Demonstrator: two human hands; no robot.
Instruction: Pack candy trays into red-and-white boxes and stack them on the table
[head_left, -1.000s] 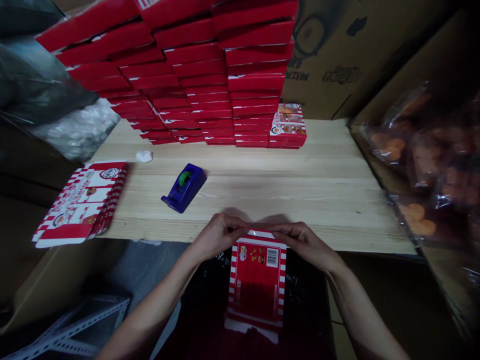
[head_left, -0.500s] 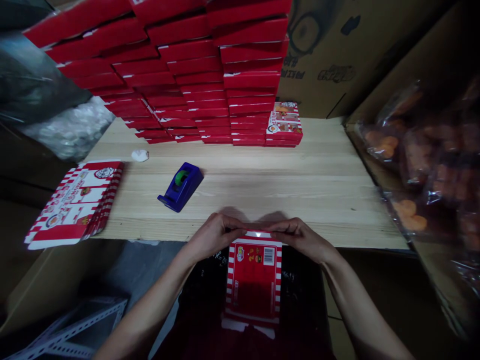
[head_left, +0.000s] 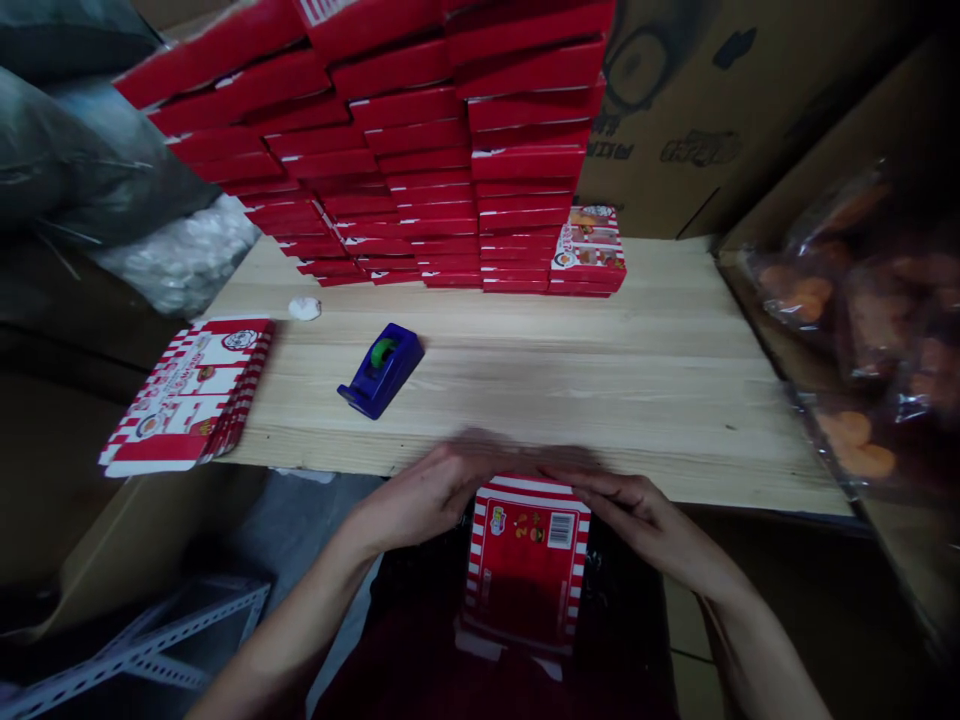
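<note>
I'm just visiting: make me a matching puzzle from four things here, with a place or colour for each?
1. Tape dispenser
2. Stack of striped cartons
3. Barcoded carton
4. Orange pieces

A. Between the left hand and right hand
B. Far right, in clear plastic
C. Blue, green inside
D. Left end of the table

Pairs: 1-C, 2-D, 3-A, 4-B

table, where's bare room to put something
Widest table patch: right of the tape dispenser, between red boxes and right hand. Narrower: between dispenser and flat cartons. Crowded: back left, under the boxes; near edge, by left hand and held carton.
</note>
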